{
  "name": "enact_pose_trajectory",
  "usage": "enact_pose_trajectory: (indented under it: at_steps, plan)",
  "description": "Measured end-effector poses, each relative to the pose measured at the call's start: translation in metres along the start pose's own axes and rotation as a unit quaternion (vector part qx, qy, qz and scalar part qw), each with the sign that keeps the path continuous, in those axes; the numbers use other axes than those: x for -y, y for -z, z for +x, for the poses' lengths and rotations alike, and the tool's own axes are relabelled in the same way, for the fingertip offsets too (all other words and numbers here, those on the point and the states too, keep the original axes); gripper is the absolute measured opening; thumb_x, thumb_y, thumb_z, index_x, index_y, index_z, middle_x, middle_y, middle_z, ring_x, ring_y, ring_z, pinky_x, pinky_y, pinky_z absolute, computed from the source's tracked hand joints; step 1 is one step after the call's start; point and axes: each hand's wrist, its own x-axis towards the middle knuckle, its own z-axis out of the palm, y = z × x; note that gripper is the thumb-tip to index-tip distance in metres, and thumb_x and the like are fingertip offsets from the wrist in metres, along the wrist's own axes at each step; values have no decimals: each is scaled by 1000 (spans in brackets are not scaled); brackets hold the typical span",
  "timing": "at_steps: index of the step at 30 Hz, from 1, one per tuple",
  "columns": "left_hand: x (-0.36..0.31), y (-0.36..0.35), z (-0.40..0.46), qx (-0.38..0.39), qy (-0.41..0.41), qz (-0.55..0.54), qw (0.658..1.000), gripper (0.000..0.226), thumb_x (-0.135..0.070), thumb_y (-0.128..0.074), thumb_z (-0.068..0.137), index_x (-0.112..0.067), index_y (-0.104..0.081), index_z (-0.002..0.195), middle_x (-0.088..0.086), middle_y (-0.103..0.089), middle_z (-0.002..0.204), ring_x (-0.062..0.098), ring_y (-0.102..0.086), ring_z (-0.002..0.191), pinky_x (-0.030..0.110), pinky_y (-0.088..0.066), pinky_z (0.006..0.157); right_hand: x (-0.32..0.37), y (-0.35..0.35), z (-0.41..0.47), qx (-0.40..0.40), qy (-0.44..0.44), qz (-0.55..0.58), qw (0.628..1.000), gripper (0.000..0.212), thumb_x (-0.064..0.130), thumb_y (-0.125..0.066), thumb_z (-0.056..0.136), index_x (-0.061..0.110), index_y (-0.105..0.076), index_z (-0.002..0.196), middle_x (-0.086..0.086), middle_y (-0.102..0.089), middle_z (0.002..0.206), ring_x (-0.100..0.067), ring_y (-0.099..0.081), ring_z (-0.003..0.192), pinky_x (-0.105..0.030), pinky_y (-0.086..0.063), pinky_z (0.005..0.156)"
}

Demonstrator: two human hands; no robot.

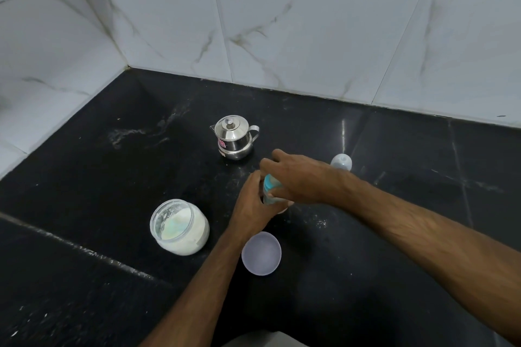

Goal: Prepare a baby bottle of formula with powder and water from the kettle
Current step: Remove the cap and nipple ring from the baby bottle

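Observation:
A baby bottle [268, 189] with a blue collar stands on the black counter [112, 177], mostly hidden by both hands. My left hand [253, 205] grips the bottle's body from the left. My right hand [296, 177] reaches over from the right and grips the blue top with curled fingers. A small steel kettle [234, 136] with its lid on stands just behind the bottle. An open clear jar of white powder [180, 227] sits to the left. The jar's pale lid [261, 253] lies upside down in front of the bottle.
A clear dome-shaped bottle cap [341, 162] sits on the counter behind my right wrist. White marble-pattern tiled walls [282, 36] meet in a corner at the back left. Specks of spilled powder [318, 224] dot the counter near the bottle.

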Motion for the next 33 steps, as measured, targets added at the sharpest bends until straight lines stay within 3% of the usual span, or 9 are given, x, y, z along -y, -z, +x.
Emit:
enact_pose_trajectory:
  at_steps: [7,12,15,18,21,24,26,30,33]
  plan:
    - [1,0,3,3,-34,-5,999,60,-22,-85,68,-20,-52,118,0,-62,111,18,-61,103,30,-51,88,-3,10,-1,28,29,-24,999,62,29,-70,85,25,-38,138,-2,-44,130,-18,-51,109,-33,-51,88]
    - [5,-1,3,2,-40,-11,999,65,-24,-85,66,-26,-50,121,-4,-61,116,15,-59,107,31,-51,92,-1,6,-6,-45,-5,-48,998,62,58,-61,83,25,-40,132,0,-50,119,-15,-55,94,-34,-54,78]
    - [5,-1,4,6,-44,2,999,60,-29,-82,67,-26,-51,118,-4,-61,113,15,-60,105,34,-52,91,1,4,-5,-13,-5,-37,999,58,43,-65,87,22,-39,134,-2,-50,121,-15,-52,93,-31,-52,79]
    - [3,0,2,3,-48,2,999,56,-31,-79,66,-25,-52,115,-6,-62,107,13,-60,99,29,-52,86,-1,8,-7,16,23,-24,999,62,29,-71,83,27,-38,135,-1,-46,124,-17,-52,105,-35,-53,85]
    - [0,0,3,5,-47,3,999,56,-21,-82,69,-21,-53,116,-9,-60,106,12,-60,99,21,-49,84,-2,8,-10,13,12,7,1000,65,35,-71,81,31,-37,136,0,-46,125,-19,-53,109,-39,-54,86]
    - [-6,-3,9,32,1,62,998,67,-28,-80,74,-18,-46,131,3,-55,126,21,-53,121,34,-45,101,1,3,-7,-12,-10,-23,1000,60,48,-64,85,26,-38,135,-2,-49,123,-17,-55,99,-32,-52,79]
    - [-2,-3,8,32,13,54,998,69,-31,-81,72,-20,-46,130,2,-55,127,20,-53,120,37,-46,101,3,-1,-2,-2,-9,-42,999,56,44,-61,90,23,-39,137,-4,-48,125,-15,-51,94,-28,-47,74]
    - [4,0,1,5,-12,3,1000,52,-20,-83,72,-20,-55,116,-5,-61,109,19,-61,106,30,-51,88,-2,4,-1,33,31,-25,999,53,25,-68,87,26,-44,135,0,-43,131,-16,-48,109,-30,-48,88]
    - [-8,-3,5,48,48,39,997,70,-26,-79,76,-15,-43,135,5,-52,131,26,-50,125,39,-43,104,-10,5,-1,26,53,19,998,47,16,-70,85,26,-51,127,2,-45,129,-15,-48,109,-35,-49,93]
